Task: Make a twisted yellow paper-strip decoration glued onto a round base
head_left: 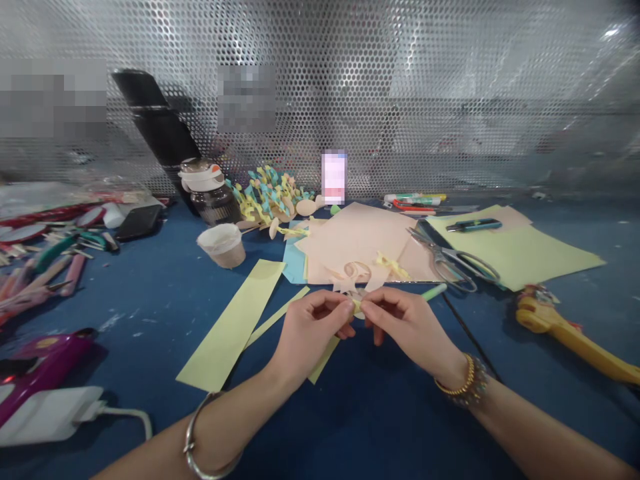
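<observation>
My left hand [313, 330] and my right hand [413, 327] meet at the middle of the table, thumbs and fingertips pinched close together. Between them is a small piece of yellow paper [357, 305], mostly covered by the fingers. Curled scraps of pale pink paper [356, 270] lie just beyond the fingertips on pink sheets [360, 233]. A twisted bit of yellow paper [393, 265] rests there too. Beside my left hand are a wide yellow paper strip [235, 327] and a narrow one [277, 317].
Scissors [450, 259] and a utility knife [474, 225] lie at the right, near a yellow glue gun [565, 333]. A paper cup [223, 247], a bottle [213, 197] and a bunch of paper flowers [270, 193] stand behind. Left sits a purple tool [50, 360].
</observation>
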Available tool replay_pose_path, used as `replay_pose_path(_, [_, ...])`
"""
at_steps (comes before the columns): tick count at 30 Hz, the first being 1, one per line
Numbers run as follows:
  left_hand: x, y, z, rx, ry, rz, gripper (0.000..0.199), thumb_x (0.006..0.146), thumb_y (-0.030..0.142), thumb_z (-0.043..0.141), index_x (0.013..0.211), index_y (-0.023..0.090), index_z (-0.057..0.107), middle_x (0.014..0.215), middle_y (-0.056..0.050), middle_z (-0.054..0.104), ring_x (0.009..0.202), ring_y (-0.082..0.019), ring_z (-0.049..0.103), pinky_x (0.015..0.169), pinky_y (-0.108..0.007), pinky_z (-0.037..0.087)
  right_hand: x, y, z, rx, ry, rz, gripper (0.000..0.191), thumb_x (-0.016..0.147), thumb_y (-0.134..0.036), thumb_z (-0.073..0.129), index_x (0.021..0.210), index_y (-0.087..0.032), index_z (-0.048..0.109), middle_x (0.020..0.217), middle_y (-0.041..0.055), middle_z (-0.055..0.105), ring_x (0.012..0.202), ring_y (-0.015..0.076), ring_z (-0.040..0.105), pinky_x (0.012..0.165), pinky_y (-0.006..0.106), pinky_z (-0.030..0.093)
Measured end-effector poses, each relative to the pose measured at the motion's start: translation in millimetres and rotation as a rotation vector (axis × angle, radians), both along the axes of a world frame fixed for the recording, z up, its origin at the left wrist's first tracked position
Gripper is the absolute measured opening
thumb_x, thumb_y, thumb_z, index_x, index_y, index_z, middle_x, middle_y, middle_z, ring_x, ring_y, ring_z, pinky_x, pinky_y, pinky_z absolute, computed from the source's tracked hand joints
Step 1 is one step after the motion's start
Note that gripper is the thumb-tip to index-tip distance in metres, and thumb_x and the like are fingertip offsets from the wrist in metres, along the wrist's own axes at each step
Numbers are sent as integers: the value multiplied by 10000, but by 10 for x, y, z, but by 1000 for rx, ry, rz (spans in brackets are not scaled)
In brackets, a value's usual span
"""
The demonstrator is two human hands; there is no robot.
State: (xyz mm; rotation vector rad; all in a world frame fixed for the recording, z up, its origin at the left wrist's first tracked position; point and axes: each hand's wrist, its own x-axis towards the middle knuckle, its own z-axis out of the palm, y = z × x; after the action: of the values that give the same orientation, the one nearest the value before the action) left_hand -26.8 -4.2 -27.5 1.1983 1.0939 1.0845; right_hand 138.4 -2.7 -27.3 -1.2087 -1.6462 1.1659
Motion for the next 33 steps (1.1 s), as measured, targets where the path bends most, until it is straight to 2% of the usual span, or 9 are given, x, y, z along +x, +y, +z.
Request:
replay_pose_path(14, [5, 5, -1, 17, 4, -2, 108, 748, 243, 664, 729, 139, 686, 522, 19, 623, 469, -71, 572, 484, -158, 475, 2, -3, -7, 39, -39, 18, 174, 865, -315, 542, 786, -179, 615, 633, -32, 564, 473, 62, 546, 475, 186, 443])
replay_pose_path(22, [13, 1, 16, 2, 6, 10, 116, 750, 247, 668, 730, 134, 683, 522, 20, 623, 478, -71, 579, 486, -148, 471, -12, -10, 1, 9, -25, 33, 192, 855, -333, 552, 786, -169, 624, 643, -27, 565, 474, 62, 543, 471, 187, 440])
replay_pose_path(28, [16, -1, 13, -65, -41, -29, 175, 803, 284, 602, 781, 128, 679, 565, -9, 657, 526, -98, 617, 523, -177, 494, 0, -10, -9, 6, -28, -4, 197, 861, -345, 549, 802, -174, 626, 630, -30, 569, 468, 66, 547, 479, 197, 437])
replay_pose_path(33, [18, -1, 28, -47, 9, -24, 124, 763, 248, 648, 740, 128, 672, 559, 2, 647, 500, -83, 596, 504, -160, 479, 1, -2, 6, 7, -1, -8, 214, 854, -371, 560, 797, -178, 632, 642, -32, 570, 464, 61, 538, 470, 191, 428])
